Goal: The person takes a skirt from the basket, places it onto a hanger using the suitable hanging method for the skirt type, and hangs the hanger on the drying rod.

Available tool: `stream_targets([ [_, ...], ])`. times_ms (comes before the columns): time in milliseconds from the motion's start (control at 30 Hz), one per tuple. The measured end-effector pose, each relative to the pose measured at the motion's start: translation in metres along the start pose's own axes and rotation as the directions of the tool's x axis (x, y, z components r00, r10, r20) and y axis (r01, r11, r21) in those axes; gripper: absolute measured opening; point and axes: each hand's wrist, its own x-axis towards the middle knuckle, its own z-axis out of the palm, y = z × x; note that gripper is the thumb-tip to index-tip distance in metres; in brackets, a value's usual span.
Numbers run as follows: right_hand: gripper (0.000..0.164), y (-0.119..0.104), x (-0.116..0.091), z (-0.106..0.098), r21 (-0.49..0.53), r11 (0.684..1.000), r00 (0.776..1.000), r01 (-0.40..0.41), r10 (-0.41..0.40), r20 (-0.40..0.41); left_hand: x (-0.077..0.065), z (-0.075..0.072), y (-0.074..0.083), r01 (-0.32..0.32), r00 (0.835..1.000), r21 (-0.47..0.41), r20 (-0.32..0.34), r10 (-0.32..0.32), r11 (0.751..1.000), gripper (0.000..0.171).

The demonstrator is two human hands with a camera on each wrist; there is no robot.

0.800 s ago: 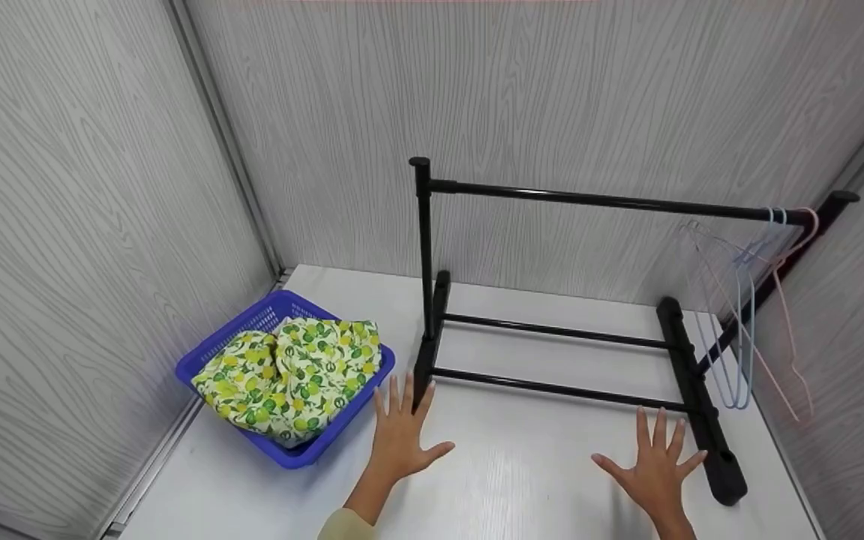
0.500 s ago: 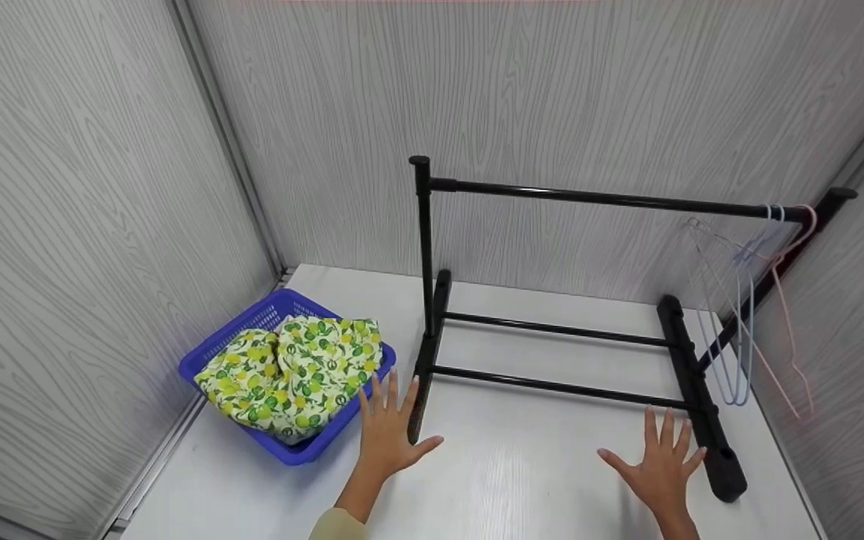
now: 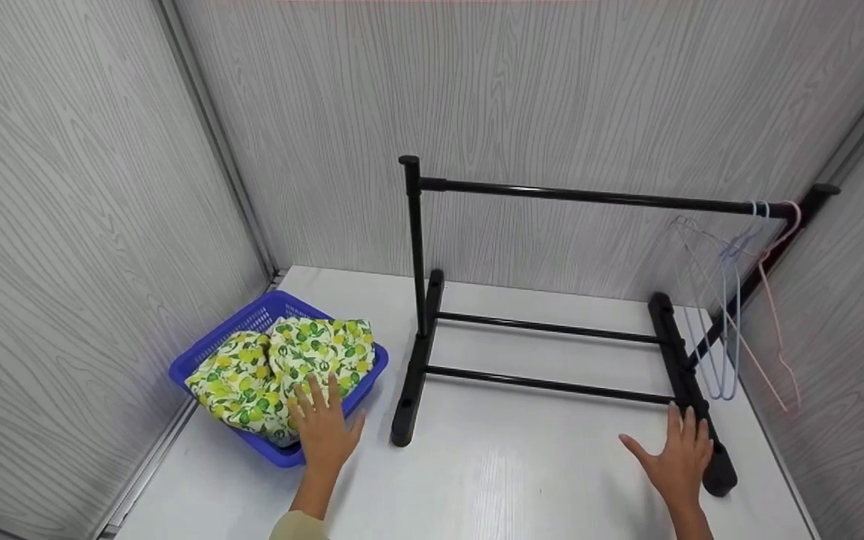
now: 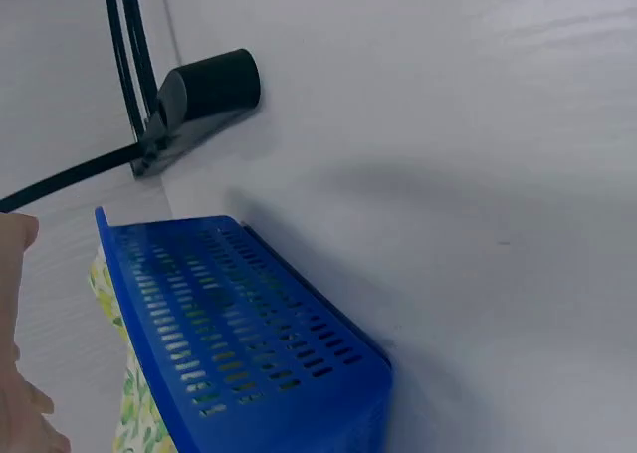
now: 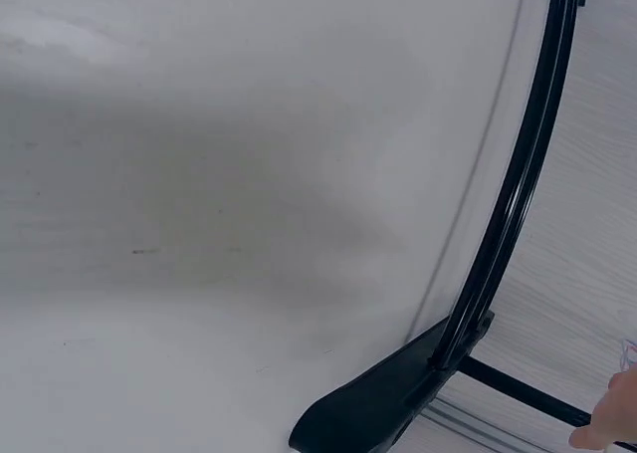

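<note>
You have a white tabletop [image 3: 492, 480] before you, with a black tubular metal clothes rack [image 3: 582, 195] standing on it. Left of the rack sits a blue perforated plastic basket [image 3: 267, 304], and the white cloth with a lemon-and-leaf print [image 3: 319, 349] lies bunched inside, partly over the near rim. Slim pale blue hangers [image 3: 738, 322] and a slim pink hanger [image 3: 773, 304] hang at the bar's right end. Your left hand [image 3: 325, 435] is over the cloth, fingers apart and gripping nothing; your right hand [image 3: 676, 461], also spread and holding nothing, is by the rack's right foot.

If you pulled the cloth up quickly, a fold could snag the rim and tip the basket, I'd judge; a bumped rack might set the hangers swinging.

Whether your left fingers touch the cloth, you can't tell (the left wrist view cuts most of that hand off). The hangers overlap too much to count surely.
</note>
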Motion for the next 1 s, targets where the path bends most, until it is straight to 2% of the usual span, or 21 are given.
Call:
stream_targets([
  [133, 0.097, 0.014, 0.001, 0.001, 0.003, 1.000, 0.998, 0.022, -0.022, -0.056, 0.001, -0.002, -0.016, 0.092, 0.995, -0.030, 0.042, -0.091, 0.995, 0.083],
  [267, 0.096, 0.029, -0.001, 0.000, -0.027, 1.000, 0.997, 0.015, -0.017, -0.071, 0.004, -0.008, -0.033, 0.194, 0.979, -0.061, 0.079, -0.189, 0.979, 0.084],
  [433, 0.096, 0.051, -0.002, -0.006, -0.061, 0.998, 0.997, -0.012, 0.007, -0.078, 0.006, -0.011, -0.050, 0.244, 0.966, -0.015, 0.094, -0.241, 0.970, 0.088],
  [567, 0.090, 0.066, 0.001, -0.009, 0.013, 0.997, 0.997, -0.079, 0.079, -0.014, 0.008, -0.009, -0.059, 0.273, 0.950, 0.002, 0.156, -0.270, 0.962, 0.089],
  [700, 0.089, 0.074, 0.002, -0.010, 0.063, 0.984, 0.983, -0.165, 0.159, 0.091, 0.007, -0.009, -0.064, 0.328, 0.915, -0.011, 0.254, -0.315, 0.945, 0.089],
  [800, 0.090, 0.077, 0.000, -0.010, 0.053, 0.981, 0.975, -0.185, 0.177, 0.135, 0.005, -0.008, -0.066, 0.362, 0.894, -0.035, 0.297, -0.337, 0.931, 0.089],
  [867, 0.088, 0.081, -0.002, -0.010, 0.036, 0.983, 0.975, -0.182, 0.176, 0.139, 0.003, -0.007, -0.066, 0.373, 0.889, -0.049, 0.304, -0.342, 0.927, 0.088],
  [1000, 0.079, 0.090, -0.007, -0.008, 0.012, 0.985, 0.975, -0.173, 0.170, 0.140, 0.001, -0.005, -0.069, 0.376, 0.896, -0.055, 0.278, -0.347, 0.925, 0.083],
])
